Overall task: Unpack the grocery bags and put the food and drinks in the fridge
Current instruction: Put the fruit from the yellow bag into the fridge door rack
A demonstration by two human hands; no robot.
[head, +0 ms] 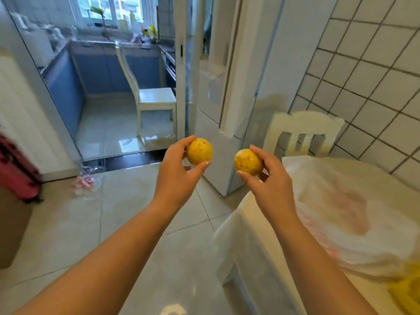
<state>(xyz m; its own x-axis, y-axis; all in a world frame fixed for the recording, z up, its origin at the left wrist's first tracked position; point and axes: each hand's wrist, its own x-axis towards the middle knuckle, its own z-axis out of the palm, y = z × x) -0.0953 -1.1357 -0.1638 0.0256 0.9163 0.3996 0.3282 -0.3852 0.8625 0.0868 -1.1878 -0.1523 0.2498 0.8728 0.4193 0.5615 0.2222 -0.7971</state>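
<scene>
Nearby, white bag (354, 214) covers the table (238, 235).

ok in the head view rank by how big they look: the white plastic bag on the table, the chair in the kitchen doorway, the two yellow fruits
1. White plastic bag, though it is nearest the camera.
2. Chair in the kitchen doorway, farther off, so its true size is unsure.
3. The fruit in the left hand and the fruit in the right hand look alike; no ranking.
</scene>
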